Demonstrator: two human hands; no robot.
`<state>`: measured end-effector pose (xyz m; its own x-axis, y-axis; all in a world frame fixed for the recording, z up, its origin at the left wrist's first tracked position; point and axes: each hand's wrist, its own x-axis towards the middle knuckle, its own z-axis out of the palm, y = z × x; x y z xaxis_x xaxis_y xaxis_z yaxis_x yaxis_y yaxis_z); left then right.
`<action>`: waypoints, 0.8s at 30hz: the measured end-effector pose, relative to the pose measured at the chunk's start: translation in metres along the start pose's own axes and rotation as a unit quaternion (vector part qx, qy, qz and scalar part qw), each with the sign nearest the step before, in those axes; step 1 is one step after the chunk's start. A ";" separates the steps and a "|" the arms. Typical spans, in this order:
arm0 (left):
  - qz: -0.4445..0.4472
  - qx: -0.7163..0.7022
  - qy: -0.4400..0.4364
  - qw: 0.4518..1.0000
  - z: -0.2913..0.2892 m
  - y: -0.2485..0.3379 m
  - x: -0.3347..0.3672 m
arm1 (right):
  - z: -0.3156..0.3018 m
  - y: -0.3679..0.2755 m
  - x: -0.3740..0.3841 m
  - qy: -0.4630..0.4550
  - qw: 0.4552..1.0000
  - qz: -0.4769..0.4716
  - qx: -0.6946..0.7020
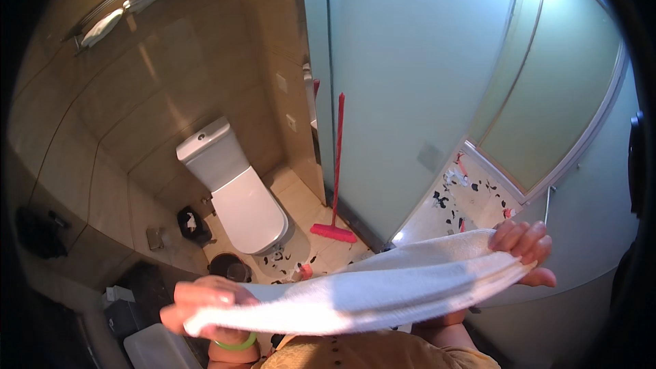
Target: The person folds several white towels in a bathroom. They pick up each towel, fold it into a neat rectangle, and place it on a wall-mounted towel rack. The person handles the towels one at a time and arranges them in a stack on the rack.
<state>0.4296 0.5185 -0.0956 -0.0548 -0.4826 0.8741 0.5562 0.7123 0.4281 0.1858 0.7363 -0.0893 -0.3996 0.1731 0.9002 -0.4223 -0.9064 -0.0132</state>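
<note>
A white towel (393,294) is stretched sideways between my two hands in front of my body, folded lengthwise, with its middle sagging slightly. My left hand (208,297) is closed around one end, fingers wrapped over the cloth; a green bangle (237,345) circles that wrist. At the other end my right hand (523,244) grips the towel's upper corner, the fingers curled over it and the thumb below. Part of the floor below is hidden by the cloth.
A white toilet (249,212) with its lid down stands ahead to the left. Beside it are a black bin (193,224) and a dark bucket (229,268). A red broom (333,232) leans by the frosted glass partition (410,96). Black and red scraps (444,199) litter the floor. Towels hang on a wall rack (102,8).
</note>
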 end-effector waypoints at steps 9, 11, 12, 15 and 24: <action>0.039 -0.048 -0.243 0.968 0.088 -0.024 0.010 | 0.105 0.094 -0.019 0.078 0.846 0.436 0.296; 0.045 -0.052 -0.271 0.960 0.085 -0.026 0.009 | 0.108 0.086 -0.019 0.089 0.868 0.413 0.259; 0.035 -0.050 -0.282 0.957 0.083 -0.027 0.006 | 0.107 0.084 -0.020 0.078 0.870 0.425 0.237; 0.020 -0.075 -0.278 0.957 0.087 -0.024 0.008 | 0.102 0.084 -0.027 0.058 0.866 0.458 0.192; -0.252 -0.146 -0.103 0.951 0.109 -0.037 -0.013 | 0.118 0.081 -0.034 0.106 0.851 0.457 0.236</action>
<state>0.3195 0.5541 -0.0980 -0.5204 -0.5927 0.6147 0.6218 0.2304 0.7486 0.2606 0.6115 -0.0693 -0.5440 -0.6678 0.5081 0.4982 -0.7443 -0.4449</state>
